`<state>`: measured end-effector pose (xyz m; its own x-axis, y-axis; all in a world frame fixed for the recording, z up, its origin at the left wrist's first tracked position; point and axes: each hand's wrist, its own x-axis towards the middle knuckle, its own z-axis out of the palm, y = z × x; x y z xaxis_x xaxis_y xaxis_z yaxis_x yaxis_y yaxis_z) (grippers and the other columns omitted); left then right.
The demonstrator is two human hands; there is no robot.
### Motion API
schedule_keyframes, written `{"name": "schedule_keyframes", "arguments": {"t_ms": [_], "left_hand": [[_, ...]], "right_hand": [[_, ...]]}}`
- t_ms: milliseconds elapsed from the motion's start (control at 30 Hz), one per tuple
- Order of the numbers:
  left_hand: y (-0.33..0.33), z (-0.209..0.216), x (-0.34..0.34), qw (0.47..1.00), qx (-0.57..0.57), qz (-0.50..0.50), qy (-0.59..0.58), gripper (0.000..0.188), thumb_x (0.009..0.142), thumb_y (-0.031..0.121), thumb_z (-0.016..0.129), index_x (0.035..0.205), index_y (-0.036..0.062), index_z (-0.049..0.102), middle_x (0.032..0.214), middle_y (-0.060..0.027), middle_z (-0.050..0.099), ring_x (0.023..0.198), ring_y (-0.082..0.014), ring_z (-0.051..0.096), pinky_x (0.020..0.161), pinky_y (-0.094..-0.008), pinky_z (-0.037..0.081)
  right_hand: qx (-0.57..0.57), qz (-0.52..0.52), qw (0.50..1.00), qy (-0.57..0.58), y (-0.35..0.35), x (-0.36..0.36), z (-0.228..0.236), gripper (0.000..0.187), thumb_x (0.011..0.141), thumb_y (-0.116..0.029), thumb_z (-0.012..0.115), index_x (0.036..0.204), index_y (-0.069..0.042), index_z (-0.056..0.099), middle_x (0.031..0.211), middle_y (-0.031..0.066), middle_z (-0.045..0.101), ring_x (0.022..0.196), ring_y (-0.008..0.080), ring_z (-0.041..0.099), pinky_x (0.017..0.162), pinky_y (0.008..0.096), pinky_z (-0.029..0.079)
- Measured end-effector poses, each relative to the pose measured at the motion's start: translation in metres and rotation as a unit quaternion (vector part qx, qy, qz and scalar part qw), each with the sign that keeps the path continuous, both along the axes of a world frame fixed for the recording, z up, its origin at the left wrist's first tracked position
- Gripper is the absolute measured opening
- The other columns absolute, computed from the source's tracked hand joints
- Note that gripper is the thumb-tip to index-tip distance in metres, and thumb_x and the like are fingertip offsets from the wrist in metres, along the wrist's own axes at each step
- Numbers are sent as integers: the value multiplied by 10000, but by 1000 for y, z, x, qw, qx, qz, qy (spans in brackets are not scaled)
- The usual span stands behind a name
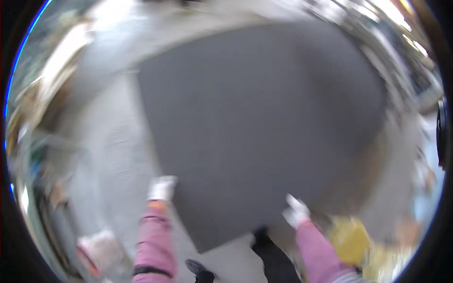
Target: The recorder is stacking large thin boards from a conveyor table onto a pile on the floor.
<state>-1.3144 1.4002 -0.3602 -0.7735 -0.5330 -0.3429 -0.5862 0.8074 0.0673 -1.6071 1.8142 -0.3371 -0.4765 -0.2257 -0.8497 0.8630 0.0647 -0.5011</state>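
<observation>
Nearest, a black-clad leg (276,257) and a dark shoe (194,266) show below the near edge of a large, flat, dark grey sheet (245,122), which spreads across the middle of the scene in front of the person. Near right, beside the pink right sleeve (318,250), sits a blurred yellow object (349,239); near left lies a white and red bundle (101,252). The white-gloved right hand (296,212) is at the sheet's near edge, one digit extended over its upper face. Slightly farther, the white-gloved left hand (162,188) meets the left edge; blur and hidden fingers leave it impossible to tell how firmly either hand grips. Beyond, pale grey floor (111,113) runs along the sheet's left side
</observation>
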Motion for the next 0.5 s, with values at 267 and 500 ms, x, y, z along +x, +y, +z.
{"name": "schedule_keyframes", "arguments": {"t_ms": [267,500], "left_hand": [[184,-63,245,559,308,729,247,524,965,495,448,1144,11,541,893,-84,575,666,-203,578,534,-375,492],[479,28,141,317,609,672,-278,383,977,336,453,1019,-38,525,972,-214,643,885,-408,630,768,-589,525]], "right_hand": [[372,443,724,376,165,-63,80,223,777,-221,615,868,-47,721,929,199,684,921,338,655,870,414,509],[547,616,551,135,244,-137,96,562,796,-513,590,1141,-75,668,1097,179,676,1059,344,626,938,415,481]]}}
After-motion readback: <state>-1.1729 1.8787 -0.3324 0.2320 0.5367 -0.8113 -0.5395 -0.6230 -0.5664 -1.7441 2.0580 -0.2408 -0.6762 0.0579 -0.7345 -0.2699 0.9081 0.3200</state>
